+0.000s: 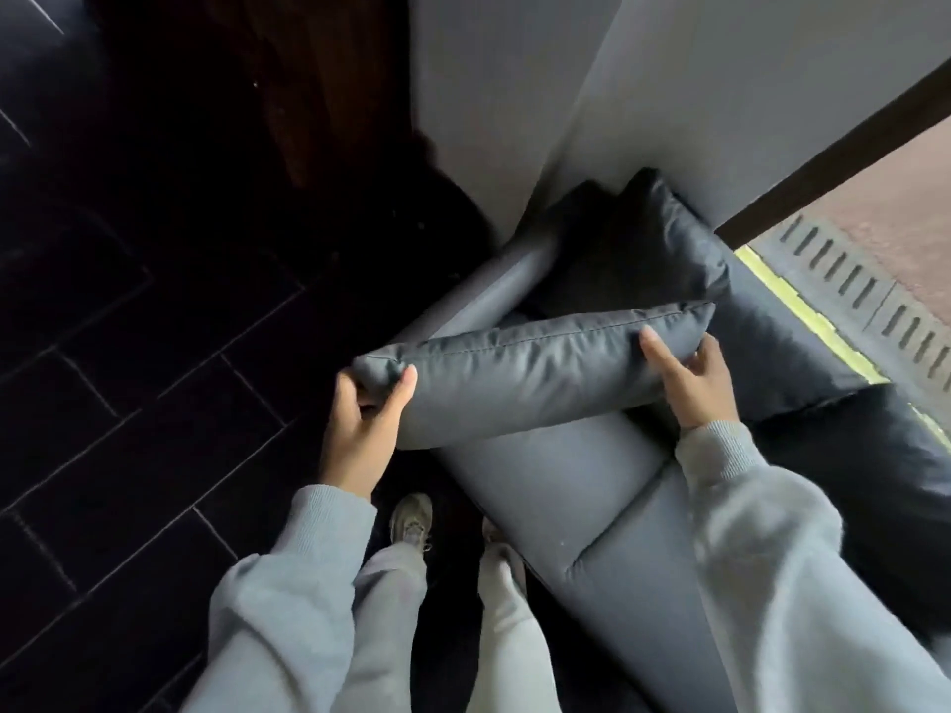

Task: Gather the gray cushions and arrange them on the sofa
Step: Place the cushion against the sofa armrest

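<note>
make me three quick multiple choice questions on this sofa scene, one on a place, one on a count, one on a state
1. Where is the gray cushion the person holds?
A. flat on the floor
B. over the sofa armrest end
C. leaning on the window

2. How many hands grip that cushion?
A. none
B. one
C. two

3. What is the state of the dark cushion in the sofa corner?
A. propped against the sofa back, untouched
B. being carried
C. lying on the floor tiles

Answers:
1. B, it is held just above the seat by the armrest.
2. C, the left hand pinches one corner and the right hand grips the other end.
3. A, it rests in the corner and no hand is on it.
</note>
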